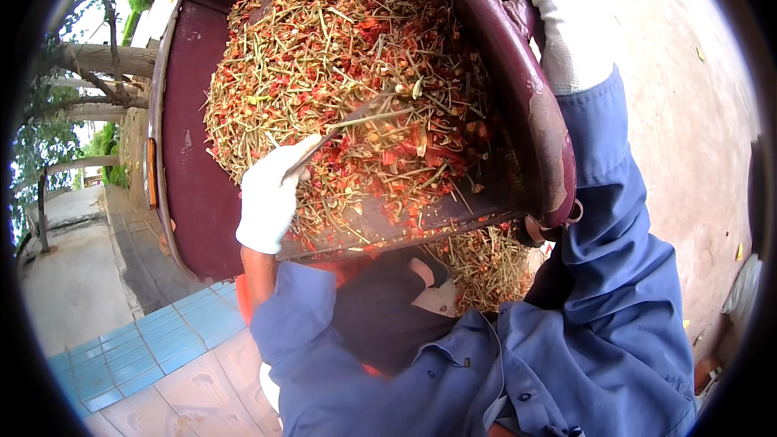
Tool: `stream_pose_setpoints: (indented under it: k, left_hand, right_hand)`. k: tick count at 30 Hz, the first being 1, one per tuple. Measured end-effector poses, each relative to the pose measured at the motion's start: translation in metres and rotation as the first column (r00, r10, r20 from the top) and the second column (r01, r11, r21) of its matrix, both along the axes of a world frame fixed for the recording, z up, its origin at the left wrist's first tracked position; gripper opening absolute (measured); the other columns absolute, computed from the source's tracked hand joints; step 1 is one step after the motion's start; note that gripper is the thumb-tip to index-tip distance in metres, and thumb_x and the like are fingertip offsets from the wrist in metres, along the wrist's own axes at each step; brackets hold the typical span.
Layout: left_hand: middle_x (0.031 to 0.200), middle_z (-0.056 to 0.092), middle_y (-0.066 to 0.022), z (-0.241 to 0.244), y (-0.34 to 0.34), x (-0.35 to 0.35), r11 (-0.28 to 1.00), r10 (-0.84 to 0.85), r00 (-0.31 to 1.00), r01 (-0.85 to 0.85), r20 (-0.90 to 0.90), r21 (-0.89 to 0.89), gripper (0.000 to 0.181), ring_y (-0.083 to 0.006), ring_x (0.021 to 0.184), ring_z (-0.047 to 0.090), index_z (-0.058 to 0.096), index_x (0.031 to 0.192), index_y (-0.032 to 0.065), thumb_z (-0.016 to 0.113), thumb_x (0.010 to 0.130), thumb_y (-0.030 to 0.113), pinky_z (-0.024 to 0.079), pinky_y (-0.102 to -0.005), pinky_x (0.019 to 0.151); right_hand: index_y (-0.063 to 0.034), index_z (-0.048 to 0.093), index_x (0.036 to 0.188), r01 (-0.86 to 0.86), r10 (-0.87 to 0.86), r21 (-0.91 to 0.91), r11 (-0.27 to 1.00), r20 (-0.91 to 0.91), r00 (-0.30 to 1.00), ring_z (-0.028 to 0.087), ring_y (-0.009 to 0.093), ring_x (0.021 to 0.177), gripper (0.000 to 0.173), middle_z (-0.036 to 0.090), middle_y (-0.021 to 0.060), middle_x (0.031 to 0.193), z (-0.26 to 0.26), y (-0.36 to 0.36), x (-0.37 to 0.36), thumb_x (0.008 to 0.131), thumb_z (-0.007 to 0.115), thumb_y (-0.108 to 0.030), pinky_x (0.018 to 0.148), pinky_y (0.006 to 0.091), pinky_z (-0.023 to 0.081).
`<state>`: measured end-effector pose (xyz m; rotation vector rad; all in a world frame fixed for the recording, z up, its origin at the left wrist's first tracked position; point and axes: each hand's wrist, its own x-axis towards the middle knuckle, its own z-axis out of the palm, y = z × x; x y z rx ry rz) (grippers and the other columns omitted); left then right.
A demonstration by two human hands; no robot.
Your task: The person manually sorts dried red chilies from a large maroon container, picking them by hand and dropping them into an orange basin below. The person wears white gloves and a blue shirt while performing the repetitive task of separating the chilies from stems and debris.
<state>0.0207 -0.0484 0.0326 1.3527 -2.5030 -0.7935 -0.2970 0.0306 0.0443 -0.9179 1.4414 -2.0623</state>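
My left hand [270, 197], in a white glove, grips a thin, dark, flat tool [322, 144] whose far end blurs over a heap of red chili pepper pieces and dry stalks [328, 60]. The heap fills much of a maroon metal cargo bed [197, 133]. At the top right, my white-gloved right hand [549, 3] lies at the bed's rounded side rim [516, 42]. Its fingertips are cut off by the frame edge, so its grip cannot be made out. Bits of chili and stalk lie loose along the bed's near edge [388, 237].
More stalks and chili bits [495, 264] lie below the bed's near edge. Blue tiles [152, 340] and pale patterned tiles [200, 388] are at lower left. Beyond the bed are a paved path [85, 267] and tree trunks [109, 59]. Pale ground [674, 121] extends on the right.
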Motion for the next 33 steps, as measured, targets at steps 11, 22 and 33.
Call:
stream_pose_setpoints:
  k: [11,22,33]
  left_hand:
    - [0.092,0.071,-0.0067,-0.014,0.079,0.032,0.861,0.507,0.831,-0.503,-0.23,0.082,0.035,-0.0075,0.073,0.058,0.064,0.124,0.004,0.055,0.091,0.0,0.045,-0.0228,0.066]
    - [0.085,0.07,-0.0069,-0.05,0.103,0.0,0.977,0.21,0.936,-0.214,-0.281,0.02,0.034,-0.01,0.071,0.064,0.066,0.122,0.0069,0.057,0.089,0.003,0.049,-0.0248,0.068]
    - [0.084,0.07,-0.0078,-0.072,0.06,0.086,0.67,0.617,0.68,-0.718,-0.397,-0.188,0.033,-0.0107,0.063,0.06,0.066,0.122,0.0073,0.051,0.093,0.004,0.046,-0.028,0.057]
  right_hand:
    - [-0.0005,0.062,0.121,-0.018,0.01,-0.021,1.0,-0.327,0.945,0.058,0.018,0.11,0.03,0.064,0.0117,0.117,-0.02,0.032,-0.01,0.099,0.05,-0.016,0.099,0.0287,0.043]
    - [-0.0017,0.063,0.121,-0.17,0.181,0.061,0.984,-0.33,0.927,0.059,0.016,0.104,0.03,0.066,0.0084,0.112,-0.011,0.033,-0.024,0.098,0.054,-0.019,0.095,0.029,0.046]
    - [-0.0034,0.059,0.126,-0.189,0.196,0.056,0.98,-0.377,0.906,0.063,0.02,0.101,0.038,0.067,0.0115,0.11,-0.018,0.04,-0.033,0.098,0.054,-0.028,0.092,0.0325,0.049]
